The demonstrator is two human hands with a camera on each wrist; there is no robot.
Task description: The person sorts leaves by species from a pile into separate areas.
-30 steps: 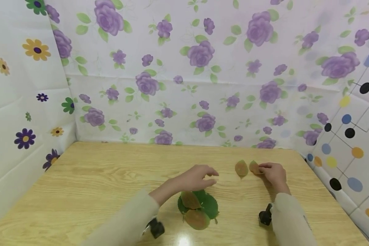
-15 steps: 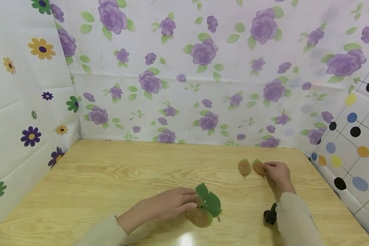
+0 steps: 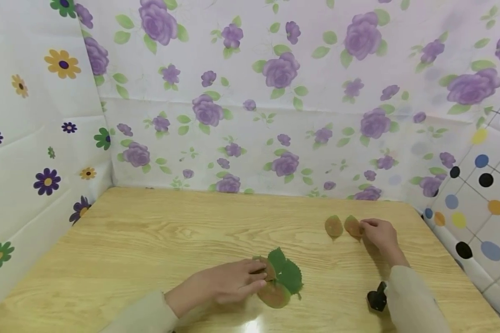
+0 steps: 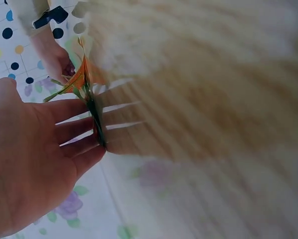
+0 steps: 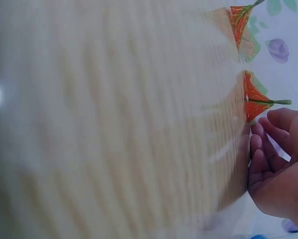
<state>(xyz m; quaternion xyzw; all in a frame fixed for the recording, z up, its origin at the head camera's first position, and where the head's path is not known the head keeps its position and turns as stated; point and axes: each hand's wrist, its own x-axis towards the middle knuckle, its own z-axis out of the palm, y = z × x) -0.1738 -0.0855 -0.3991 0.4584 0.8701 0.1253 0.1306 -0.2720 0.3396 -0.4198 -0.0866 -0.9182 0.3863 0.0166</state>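
Note:
My left hand [image 3: 229, 280] lies low over a small overlapping cluster of leaves, fingers extended. Its fingertips touch an orange-brown leaf [image 3: 270, 269]. Another orange-brown leaf [image 3: 275, 296] sits just below, and green toothed leaves [image 3: 290, 276] show on the right of the cluster. In the left wrist view the fingers look straight and slightly spread beside the orange leaf [image 4: 79, 77]. Farther right, my right hand [image 3: 382, 237] pinches the edge of an orange-brown leaf [image 3: 352, 225] on the table. The right wrist view shows its bent fingers beside that leaf's stem [image 5: 281, 102].
Left of the right hand's leaf, a similar orange-brown leaf [image 3: 334, 226] lies close by. The wood-grain table [image 3: 171, 222] is bordered by a rose-patterned cloth [image 3: 250, 138] behind and patterned cloths at both sides. A black wrist camera [image 3: 377, 297] hangs by the right sleeve.
My left hand has come down and back from above the table onto the leaf cluster. My right hand stays at its leaf. The head view has shifted slightly.

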